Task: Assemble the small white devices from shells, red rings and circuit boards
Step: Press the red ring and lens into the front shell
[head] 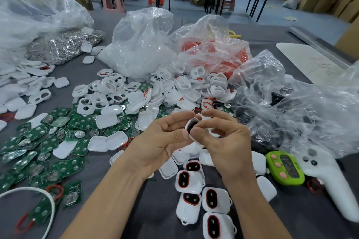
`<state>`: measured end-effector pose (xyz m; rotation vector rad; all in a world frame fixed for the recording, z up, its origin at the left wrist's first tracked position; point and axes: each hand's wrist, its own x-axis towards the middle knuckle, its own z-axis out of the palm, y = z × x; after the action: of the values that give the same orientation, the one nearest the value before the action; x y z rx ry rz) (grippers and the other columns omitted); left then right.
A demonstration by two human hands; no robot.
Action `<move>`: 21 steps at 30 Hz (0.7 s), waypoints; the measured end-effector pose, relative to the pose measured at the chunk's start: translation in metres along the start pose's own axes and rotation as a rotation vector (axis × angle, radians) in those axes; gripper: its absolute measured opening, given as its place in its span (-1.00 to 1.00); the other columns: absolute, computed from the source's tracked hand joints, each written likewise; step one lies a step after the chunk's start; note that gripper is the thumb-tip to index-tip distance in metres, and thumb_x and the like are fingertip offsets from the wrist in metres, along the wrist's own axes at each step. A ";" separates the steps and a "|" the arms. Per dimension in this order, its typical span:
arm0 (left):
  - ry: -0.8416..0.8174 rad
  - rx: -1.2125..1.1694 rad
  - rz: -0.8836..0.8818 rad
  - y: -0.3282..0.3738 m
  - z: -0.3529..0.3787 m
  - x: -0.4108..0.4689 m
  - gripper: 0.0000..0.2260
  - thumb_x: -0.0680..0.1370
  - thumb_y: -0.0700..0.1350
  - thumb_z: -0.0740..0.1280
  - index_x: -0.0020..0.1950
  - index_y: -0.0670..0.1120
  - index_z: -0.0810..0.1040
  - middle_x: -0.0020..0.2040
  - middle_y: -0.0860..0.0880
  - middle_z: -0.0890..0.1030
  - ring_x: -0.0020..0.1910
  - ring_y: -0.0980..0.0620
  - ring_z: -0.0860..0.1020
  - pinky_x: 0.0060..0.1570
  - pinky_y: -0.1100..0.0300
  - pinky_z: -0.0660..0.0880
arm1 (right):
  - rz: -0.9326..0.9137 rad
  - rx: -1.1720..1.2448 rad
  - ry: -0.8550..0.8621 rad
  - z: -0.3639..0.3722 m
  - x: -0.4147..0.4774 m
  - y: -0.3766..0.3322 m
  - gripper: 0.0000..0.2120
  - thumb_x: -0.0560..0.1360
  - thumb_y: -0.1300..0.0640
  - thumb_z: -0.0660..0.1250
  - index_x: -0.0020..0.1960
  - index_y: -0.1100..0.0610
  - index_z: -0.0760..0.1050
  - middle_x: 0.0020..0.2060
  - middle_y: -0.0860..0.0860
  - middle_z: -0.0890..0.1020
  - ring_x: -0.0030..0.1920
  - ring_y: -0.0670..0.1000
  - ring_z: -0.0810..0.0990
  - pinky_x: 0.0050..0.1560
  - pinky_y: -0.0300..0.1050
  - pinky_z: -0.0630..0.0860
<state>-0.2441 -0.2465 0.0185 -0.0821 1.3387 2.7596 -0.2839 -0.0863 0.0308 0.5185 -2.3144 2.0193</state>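
Note:
Both hands hold one small white shell (pixel 191 124) with a dark, red-rimmed opening, above the table's middle. My left hand (pixel 163 141) cradles it from the left with curled fingers. My right hand (pixel 223 137) pinches it from the right, thumb on its front. Several assembled white devices (pixel 196 190) with red-ringed black windows lie just below the hands. Loose white shells (pixel 120 95) are heaped behind, green circuit boards (pixel 44 141) spread to the left, and red rings (pixel 223 58) fill a clear bag at the back.
Crumpled clear plastic bags (pixel 143 40) stand at the back and right. A green handheld device (pixel 284 167) and a white controller (pixel 334 184) lie at the right. A bag of metal parts (pixel 64 44) sits at back left. A white cord (pixel 38 192) curves at lower left.

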 end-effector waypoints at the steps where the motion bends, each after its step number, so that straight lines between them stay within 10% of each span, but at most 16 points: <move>1: -0.002 0.006 0.001 0.000 0.000 0.000 -0.65 0.41 -0.39 0.38 0.09 -0.10 0.76 0.13 -0.16 0.72 0.12 -0.05 0.70 0.05 0.14 0.64 | 0.025 0.008 -0.013 0.001 0.000 0.000 -0.80 0.34 0.14 0.65 -0.23 -0.15 0.73 0.04 -0.21 0.69 0.21 -0.04 0.61 0.14 0.06 0.55; 16: -0.051 0.045 -0.013 0.000 -0.001 -0.001 -0.66 0.43 -0.41 0.46 0.12 -0.10 0.76 0.13 -0.15 0.73 0.13 -0.06 0.70 0.05 0.14 0.64 | 0.162 0.224 0.013 0.004 0.007 -0.002 -0.70 0.28 0.46 0.57 -0.37 0.10 0.59 -0.13 0.05 0.74 -0.07 0.00 0.73 -0.09 -0.17 0.65; 21: -0.107 0.062 -0.049 0.004 -0.006 -0.003 -0.63 0.39 -0.36 0.53 0.18 -0.14 0.73 0.21 -0.18 0.69 0.19 -0.08 0.68 0.09 0.10 0.63 | 0.449 0.391 -0.222 -0.004 0.016 -0.005 -0.67 0.37 0.49 0.50 -0.03 0.16 0.53 -0.22 0.08 0.66 -0.29 -0.01 0.65 -0.32 -0.20 0.56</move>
<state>-0.2415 -0.2535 0.0182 0.0359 1.3744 2.6395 -0.2984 -0.0861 0.0396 0.2532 -2.3199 2.7849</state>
